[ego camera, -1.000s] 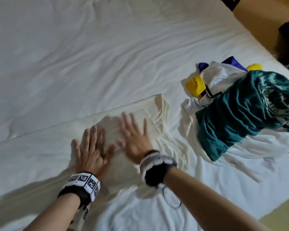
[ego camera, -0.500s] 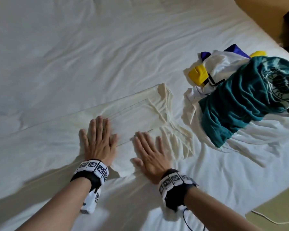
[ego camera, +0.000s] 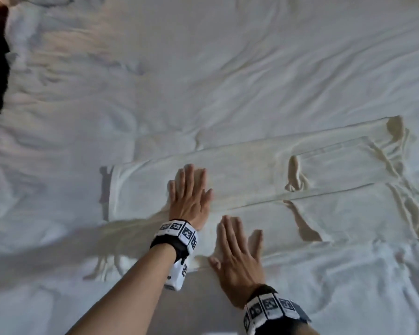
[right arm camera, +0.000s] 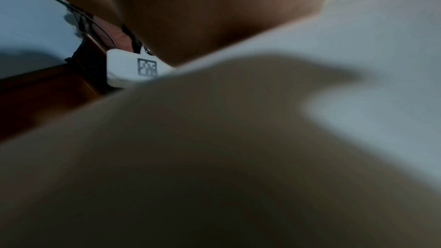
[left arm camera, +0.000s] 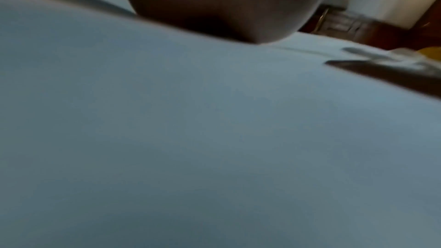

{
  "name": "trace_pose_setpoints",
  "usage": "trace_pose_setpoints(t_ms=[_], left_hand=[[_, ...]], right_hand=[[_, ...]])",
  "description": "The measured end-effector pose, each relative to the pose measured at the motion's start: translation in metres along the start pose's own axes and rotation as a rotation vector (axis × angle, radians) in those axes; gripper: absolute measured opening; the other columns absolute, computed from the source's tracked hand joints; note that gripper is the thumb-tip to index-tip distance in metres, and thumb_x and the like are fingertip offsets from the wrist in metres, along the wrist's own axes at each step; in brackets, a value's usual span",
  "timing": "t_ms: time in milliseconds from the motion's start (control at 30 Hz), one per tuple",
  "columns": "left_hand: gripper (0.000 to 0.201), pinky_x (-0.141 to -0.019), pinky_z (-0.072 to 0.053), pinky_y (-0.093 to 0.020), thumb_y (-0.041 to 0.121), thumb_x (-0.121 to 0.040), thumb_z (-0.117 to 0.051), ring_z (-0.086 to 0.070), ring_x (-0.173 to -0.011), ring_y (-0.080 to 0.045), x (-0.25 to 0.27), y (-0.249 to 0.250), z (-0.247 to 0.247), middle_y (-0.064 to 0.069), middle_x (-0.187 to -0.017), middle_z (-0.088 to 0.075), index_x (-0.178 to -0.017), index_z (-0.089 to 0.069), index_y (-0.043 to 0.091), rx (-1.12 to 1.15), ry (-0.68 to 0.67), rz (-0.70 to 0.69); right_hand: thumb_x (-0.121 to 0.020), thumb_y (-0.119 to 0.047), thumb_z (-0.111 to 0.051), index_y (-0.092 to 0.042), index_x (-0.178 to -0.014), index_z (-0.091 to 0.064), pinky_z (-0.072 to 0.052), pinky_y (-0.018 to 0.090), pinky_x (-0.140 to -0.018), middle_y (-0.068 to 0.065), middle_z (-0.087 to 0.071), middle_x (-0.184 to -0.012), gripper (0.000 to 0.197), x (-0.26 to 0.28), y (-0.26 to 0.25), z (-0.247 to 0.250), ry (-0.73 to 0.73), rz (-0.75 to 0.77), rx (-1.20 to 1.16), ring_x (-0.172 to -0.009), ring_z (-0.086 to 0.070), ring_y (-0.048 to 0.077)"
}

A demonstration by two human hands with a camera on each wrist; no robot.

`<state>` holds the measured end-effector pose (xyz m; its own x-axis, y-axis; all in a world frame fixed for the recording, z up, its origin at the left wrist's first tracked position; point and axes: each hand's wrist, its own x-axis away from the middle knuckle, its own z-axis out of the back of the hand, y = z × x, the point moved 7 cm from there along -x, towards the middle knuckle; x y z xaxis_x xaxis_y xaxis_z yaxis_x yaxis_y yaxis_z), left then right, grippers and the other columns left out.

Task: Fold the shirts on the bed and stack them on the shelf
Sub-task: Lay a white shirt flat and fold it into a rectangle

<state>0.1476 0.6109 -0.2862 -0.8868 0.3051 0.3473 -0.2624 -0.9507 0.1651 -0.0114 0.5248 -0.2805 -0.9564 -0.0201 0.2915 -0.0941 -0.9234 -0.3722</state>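
Both hands had slid leftward along the cream shirt (ego camera: 264,180) on the bed (ego camera: 203,68); left hand (ego camera: 190,198) and right hand (ego camera: 237,259) lay flat, fingers straight, pressing it. Wrist views showed only blurred cloth.

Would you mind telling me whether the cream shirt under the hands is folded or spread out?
Partly folded: the cream shirt lies as a long band with lengthwise fold edges, both hands flat on it.
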Motion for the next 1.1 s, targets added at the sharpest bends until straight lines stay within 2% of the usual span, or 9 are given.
trace_pose_setpoints(t_ms=[167, 333, 433, 567, 633, 733, 900, 967, 1100], left_hand=[[0.062, -0.118, 0.01, -0.054, 0.052, -0.099, -0.009, 0.018, -0.148, -0.017, 0.014, -0.147, 0.032, 0.001, -0.16, 0.022, -0.154, 0.009, 0.029, 0.035, 0.008, 0.287], [0.039, -0.115, -0.009, -0.055, 0.022, -0.1, -0.042, -0.015, -0.148, -0.023, -0.003, -0.182, 0.091, -0.003, -0.159, -0.024, -0.139, -0.044, 0.017, 0.05, 0.24, 0.204], [0.047, -0.113, -0.021, -0.049, 0.012, -0.095, -0.047, -0.032, -0.139, -0.024, -0.024, -0.177, 0.099, -0.005, -0.149, -0.041, -0.141, -0.042, 0.019, 0.066, 0.145, 0.095], [0.039, -0.098, -0.042, -0.04, 0.02, -0.093, -0.056, -0.053, -0.116, -0.033, -0.034, -0.176, 0.108, -0.013, -0.128, -0.057, -0.131, -0.047, 0.018, 0.057, 0.009, 0.132], [0.032, -0.082, -0.048, -0.032, 0.019, -0.093, -0.055, -0.059, -0.092, -0.029, -0.034, -0.168, 0.121, -0.01, -0.108, -0.061, -0.124, -0.05, 0.022, 0.268, 0.034, 0.148], [0.026, -0.049, -0.036, -0.02, 0.007, -0.091, -0.053, -0.044, -0.051, -0.011, -0.036, -0.138, 0.139, 0.002, -0.078, -0.06, -0.104, -0.066, 0.024, 0.701, 0.044, 0.112], [0.019, -0.064, -0.057, -0.028, 0.013, -0.083, -0.061, -0.072, -0.078, -0.024, -0.037, -0.071, 0.136, -0.013, -0.093, -0.075, -0.095, -0.072, 0.003, 1.082, -0.279, 0.275], [0.017, -0.072, -0.06, -0.033, 0.011, -0.082, -0.063, -0.074, -0.08, -0.028, -0.042, -0.05, 0.134, -0.017, -0.092, -0.074, -0.095, -0.069, 0.001, 0.93, -0.329, 0.239], [0.019, -0.076, -0.056, -0.026, 0.01, -0.071, -0.077, -0.071, -0.08, -0.019, -0.055, -0.008, 0.152, -0.004, -0.085, -0.074, -0.088, -0.076, 0.016, 0.334, -0.109, 0.022]], right_hand=[[-0.093, -0.062, -0.031, -0.009, -0.151, -0.029, -0.009, 0.065, -0.106, 0.007, -0.018, -0.161, 0.078, -0.021, -0.104, -0.023, -0.023, 0.174, -0.046, -0.148, -0.016, 0.026], [-0.063, -0.05, -0.067, -0.015, -0.15, -0.023, -0.006, 0.065, -0.114, 0.004, -0.012, -0.162, 0.104, -0.028, -0.189, -0.038, -0.037, 0.497, -0.037, -0.149, -0.009, 0.027], [-0.053, -0.046, -0.073, -0.026, -0.121, -0.058, -0.039, 0.051, -0.102, -0.001, -0.052, -0.13, 0.072, -0.04, -0.212, -0.033, -0.007, 0.464, 0.049, -0.119, -0.046, 0.024], [-0.065, -0.034, -0.072, -0.027, -0.078, -0.069, -0.039, 0.033, -0.072, -0.008, -0.059, -0.084, 0.015, -0.05, -0.219, -0.024, 0.166, 0.476, -0.08, -0.081, -0.051, 0.019], [-0.074, -0.025, -0.061, -0.024, -0.078, -0.067, -0.047, 0.031, -0.063, -0.005, -0.06, -0.08, 0.007, -0.05, -0.206, -0.012, 0.188, 0.394, -0.297, -0.074, -0.056, 0.019], [-0.085, -0.025, -0.043, -0.019, -0.095, -0.059, -0.049, 0.035, -0.061, -0.006, -0.062, -0.08, 0.02, -0.039, -0.153, 0.008, 0.195, 0.066, -0.785, -0.07, -0.059, 0.019], [-0.074, -0.037, -0.062, -0.02, -0.084, -0.064, -0.054, 0.039, -0.058, -0.003, -0.068, -0.072, 0.02, -0.018, -0.051, 0.017, 0.308, -0.324, -1.13, -0.064, -0.063, 0.016], [-0.078, -0.036, -0.068, -0.018, -0.082, -0.067, -0.053, 0.033, -0.06, 0.0, -0.07, -0.071, 0.018, -0.019, -0.029, 0.02, 0.303, -0.358, -1.146, -0.066, -0.064, 0.013], [-0.085, -0.033, -0.066, -0.016, -0.082, -0.065, -0.05, 0.031, -0.058, 0.002, -0.068, -0.07, 0.017, -0.014, 0.0, 0.036, 0.343, -0.378, -1.145, -0.064, -0.062, 0.013]])
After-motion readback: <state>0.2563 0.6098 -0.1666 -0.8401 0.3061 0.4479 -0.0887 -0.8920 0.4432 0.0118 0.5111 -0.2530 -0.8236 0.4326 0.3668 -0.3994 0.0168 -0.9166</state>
